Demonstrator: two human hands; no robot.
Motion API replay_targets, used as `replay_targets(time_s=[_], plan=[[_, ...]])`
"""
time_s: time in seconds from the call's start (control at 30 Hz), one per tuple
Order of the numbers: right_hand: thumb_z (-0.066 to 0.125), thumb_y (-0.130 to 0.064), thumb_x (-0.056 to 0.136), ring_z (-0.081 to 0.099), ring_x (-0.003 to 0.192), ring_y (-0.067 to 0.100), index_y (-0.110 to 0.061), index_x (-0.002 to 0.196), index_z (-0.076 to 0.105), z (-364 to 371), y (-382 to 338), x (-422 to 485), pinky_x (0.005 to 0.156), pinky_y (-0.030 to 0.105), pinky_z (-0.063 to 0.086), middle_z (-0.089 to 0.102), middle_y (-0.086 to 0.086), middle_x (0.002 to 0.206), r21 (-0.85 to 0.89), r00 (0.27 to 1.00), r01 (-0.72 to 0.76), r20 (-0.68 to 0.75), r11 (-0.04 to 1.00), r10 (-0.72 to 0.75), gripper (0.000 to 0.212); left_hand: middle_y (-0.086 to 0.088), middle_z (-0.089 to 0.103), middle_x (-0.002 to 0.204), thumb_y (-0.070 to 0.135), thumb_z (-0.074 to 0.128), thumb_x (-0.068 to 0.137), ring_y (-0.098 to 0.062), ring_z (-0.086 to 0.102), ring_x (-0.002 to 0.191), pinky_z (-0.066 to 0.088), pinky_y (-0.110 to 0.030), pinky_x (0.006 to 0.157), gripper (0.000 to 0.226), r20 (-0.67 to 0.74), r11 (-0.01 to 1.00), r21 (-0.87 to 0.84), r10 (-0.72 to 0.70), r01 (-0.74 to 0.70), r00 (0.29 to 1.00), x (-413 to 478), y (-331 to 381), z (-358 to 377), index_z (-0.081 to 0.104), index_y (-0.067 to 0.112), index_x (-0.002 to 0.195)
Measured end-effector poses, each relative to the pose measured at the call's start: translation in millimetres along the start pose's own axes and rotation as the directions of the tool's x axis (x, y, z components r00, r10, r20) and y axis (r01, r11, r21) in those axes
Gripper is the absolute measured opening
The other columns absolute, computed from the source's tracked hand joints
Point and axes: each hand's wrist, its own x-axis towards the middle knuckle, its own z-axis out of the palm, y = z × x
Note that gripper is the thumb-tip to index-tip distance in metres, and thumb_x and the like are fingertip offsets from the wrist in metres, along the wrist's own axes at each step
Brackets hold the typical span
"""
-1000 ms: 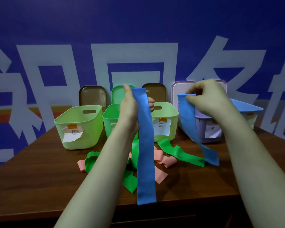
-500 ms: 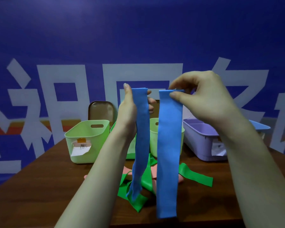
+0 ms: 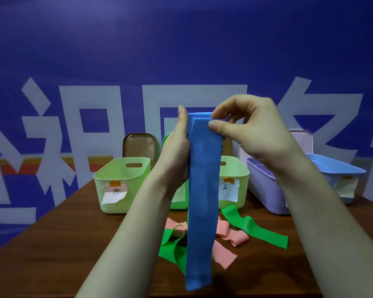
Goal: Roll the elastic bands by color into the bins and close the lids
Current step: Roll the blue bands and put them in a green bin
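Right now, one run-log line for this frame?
held: flat blue elastic bands, top ends overlapped, hanging | left hand: grips them | right hand: pinches top corner | loose: green bands, pink bands on brown wooden table

Dim, even indoor light, source out of frame. Brightest on the upper blue wall point(image 3: 108, 14), darkening toward the corners. Soft, faint shadows on the desk point(image 3: 52, 244) under the forearms and below the blue band point(image 3: 199, 190); near edge of desk almost black. Left hand point(image 3: 174, 153) and right hand point(image 3: 258, 134) lit flatly, pale with a greenish cast. Wide-angle bowing of white wall lettering point(image 3: 9, 215) at both sides. Slight softness overall; handwriting on paper label point(image 3: 114, 193) blurred.
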Motion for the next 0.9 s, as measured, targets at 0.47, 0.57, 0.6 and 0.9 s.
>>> replay_targets(time_s=[0.47,0.57,0.6,0.9], plan=[[0.075,-0.009,0.079,0.052,0.061,0.021,-0.020,0.078,0.065,11.4,3.5,0.4,0.040,0.017,0.046,0.051,0.002,0.076,-0.018,0.999,-0.012,-0.044,1.000,0.011,0.014,-0.015,0.073,0.102,0.062,0.029,0.094,-0.026,0.069,0.093,0.054,-0.035,0.085,0.063,-0.002,1.000,0.000,0.022,-0.022,1.000,-6.7,1.9,-0.1,0.072,0.017,0.096],[0.074,-0.008,0.080,0.056,0.050,0.023,-0.015,0.080,0.066,13.2,7.6,1.9,0.040,0.023,0.048,0.051,0.004,0.072,0.015,0.999,-0.034,-0.029,0.999,0.035,0.011,-0.012,0.072,0.106,0.061,0.026,0.095,-0.026,0.068,0.100,0.052,-0.036,0.090,0.064,0.028,0.999,-0.028,0.020,-0.019,0.999,-7.6,0.1,-0.1,0.072,0.017,0.100],[0.074,-0.008,0.080,0.056,0.046,0.022,-0.013,0.081,0.067,13.9,8.5,2.2,0.040,0.024,0.048,0.052,0.005,0.071,0.027,0.999,-0.044,-0.026,0.999,0.045,0.009,-0.012,0.072,0.108,0.061,0.024,0.095,-0.026,0.067,0.103,0.050,-0.037,0.093,0.065,0.037,0.999,-0.034,0.023,-0.021,0.999,-7.7,-0.8,0.1,0.070,0.016,0.105],[0.076,-0.015,0.078,0.051,0.046,0.000,-0.016,0.097,0.060,16.8,15.6,2.8,0.050,0.016,0.048,0.057,-0.002,0.088,-0.101,0.993,-0.102,-0.074,0.990,0.094,0.025,-0.016,0.067,0.071,0.059,0.027,0.096,-0.022,0.064,0.062,0.055,-0.025,0.057,0.070,0.019,0.998,-0.047,0.035,-0.034,0.999,-10.8,-1.6,0.8,0.076,0.012,0.075]])
